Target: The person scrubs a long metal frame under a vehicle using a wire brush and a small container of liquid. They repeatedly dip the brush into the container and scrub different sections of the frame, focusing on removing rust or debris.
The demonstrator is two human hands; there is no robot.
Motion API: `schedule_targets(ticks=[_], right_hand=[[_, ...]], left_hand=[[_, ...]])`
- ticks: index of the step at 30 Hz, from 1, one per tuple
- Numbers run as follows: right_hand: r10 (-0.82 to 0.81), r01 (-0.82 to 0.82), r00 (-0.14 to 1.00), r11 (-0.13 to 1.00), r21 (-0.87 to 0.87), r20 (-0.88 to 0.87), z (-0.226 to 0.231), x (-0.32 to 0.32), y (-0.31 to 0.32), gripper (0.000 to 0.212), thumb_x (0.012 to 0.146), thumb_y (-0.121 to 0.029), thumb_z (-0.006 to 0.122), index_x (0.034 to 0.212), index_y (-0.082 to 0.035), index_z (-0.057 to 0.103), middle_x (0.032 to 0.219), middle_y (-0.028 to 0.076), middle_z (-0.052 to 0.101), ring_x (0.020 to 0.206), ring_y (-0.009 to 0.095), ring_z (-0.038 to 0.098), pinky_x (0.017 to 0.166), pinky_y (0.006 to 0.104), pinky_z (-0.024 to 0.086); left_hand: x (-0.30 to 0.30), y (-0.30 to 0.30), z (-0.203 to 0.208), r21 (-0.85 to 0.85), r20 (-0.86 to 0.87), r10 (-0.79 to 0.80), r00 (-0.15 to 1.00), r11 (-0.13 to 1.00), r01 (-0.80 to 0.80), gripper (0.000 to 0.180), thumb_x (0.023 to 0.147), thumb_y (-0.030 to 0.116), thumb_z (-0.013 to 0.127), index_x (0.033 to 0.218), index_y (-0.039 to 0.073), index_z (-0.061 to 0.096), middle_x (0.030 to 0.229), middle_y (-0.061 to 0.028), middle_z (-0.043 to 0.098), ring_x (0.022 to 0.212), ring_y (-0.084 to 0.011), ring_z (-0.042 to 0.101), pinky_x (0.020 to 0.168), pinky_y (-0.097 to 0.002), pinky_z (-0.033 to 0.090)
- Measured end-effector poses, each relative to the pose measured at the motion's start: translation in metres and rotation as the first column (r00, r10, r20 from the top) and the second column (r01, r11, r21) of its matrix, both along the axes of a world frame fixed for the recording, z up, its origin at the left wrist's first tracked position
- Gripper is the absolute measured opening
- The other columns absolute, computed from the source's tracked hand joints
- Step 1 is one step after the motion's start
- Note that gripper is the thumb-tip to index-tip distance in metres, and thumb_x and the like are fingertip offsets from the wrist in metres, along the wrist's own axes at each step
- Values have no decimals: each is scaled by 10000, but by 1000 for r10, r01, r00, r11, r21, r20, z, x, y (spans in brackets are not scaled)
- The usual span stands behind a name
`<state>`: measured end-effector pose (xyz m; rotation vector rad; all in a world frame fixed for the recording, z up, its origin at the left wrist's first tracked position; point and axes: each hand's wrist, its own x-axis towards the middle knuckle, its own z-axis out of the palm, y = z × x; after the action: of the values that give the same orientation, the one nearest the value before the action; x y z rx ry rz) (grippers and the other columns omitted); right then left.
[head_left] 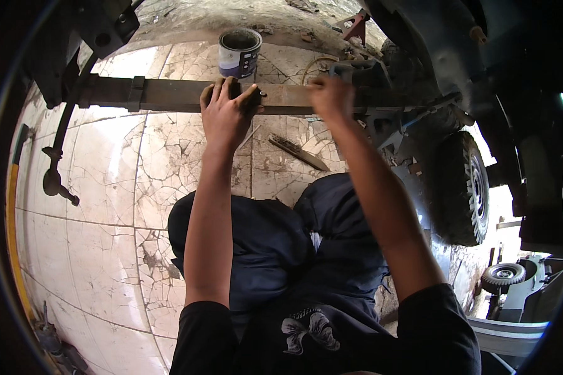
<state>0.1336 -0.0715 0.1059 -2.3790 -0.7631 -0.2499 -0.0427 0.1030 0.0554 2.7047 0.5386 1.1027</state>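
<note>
A long rusty leaf spring (175, 95) runs across in front of me, with a clip (136, 94) around its left part. My left hand (228, 115) lies on it, blackened fingers spread over the top and thumb out to the right, beside a small bolt head (263, 94). Farther right, my right hand (333, 99) is at the spring with its fingers curled in. Motion blurs that hand, and whatever it may hold is hidden. On the tiles below the spring lies a dirty wire brush (298, 152).
An open paint can (239, 55) stands just beyond the spring. To the right are a tyre (463, 187) and dark vehicle parts. A red stand (355, 27) is at the far right. Along the left edge lies a yellow bar (12, 225). The floor tiles (94, 187) are cracked.
</note>
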Motion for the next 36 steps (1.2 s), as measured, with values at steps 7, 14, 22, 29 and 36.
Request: schedule_targets(ticks=[7,14,22,29,36], right_hand=[[97,-97,995,995,3,22,-9,-1,12,126,881,-205,775,946,-99,794,923,171,769,880,349,753,821,443,598],[37,-31,985,999,-41,169,-17,29,-15,163,854,-171,729,950,-47,770,869,210,732,907,385,748,804,487,593],[136,-144,983,988,58,125,-29,5,21,173,854,-220,795,946,-74,785,894,191,766,853,357,752,789,456,599],[-105,122,992,951,-286,71,17,32,-24,208,951,-119,616,1066,-28,765,1071,228,752,1041,338,755,868,434,631],[253,-248,967,963,104,-32,-3,-30,52,248,939,-148,552,1005,-98,786,1037,208,753,1009,375,739,889,488,599]], left_hand=[[0,3,2,38,-19,-22,1000,999,22,474,861,526,745,1290,325,750,1438,-179,609,1395,-325,517,1163,-469,286],[0,5,1,112,-50,-23,998,993,29,470,856,517,751,1289,334,749,1354,-120,653,1326,-304,555,1126,-481,317],[6,6,7,116,-114,-77,990,989,90,461,864,500,748,1295,338,737,1273,-72,675,1286,-269,563,1090,-479,338],[-6,16,9,135,-160,-71,985,986,93,483,855,504,751,1304,327,731,1201,-42,690,1241,-265,576,1057,-479,354],[6,23,13,141,-172,-60,983,986,85,450,910,528,705,1333,374,715,1304,-99,681,1291,-286,573,1093,-482,331]])
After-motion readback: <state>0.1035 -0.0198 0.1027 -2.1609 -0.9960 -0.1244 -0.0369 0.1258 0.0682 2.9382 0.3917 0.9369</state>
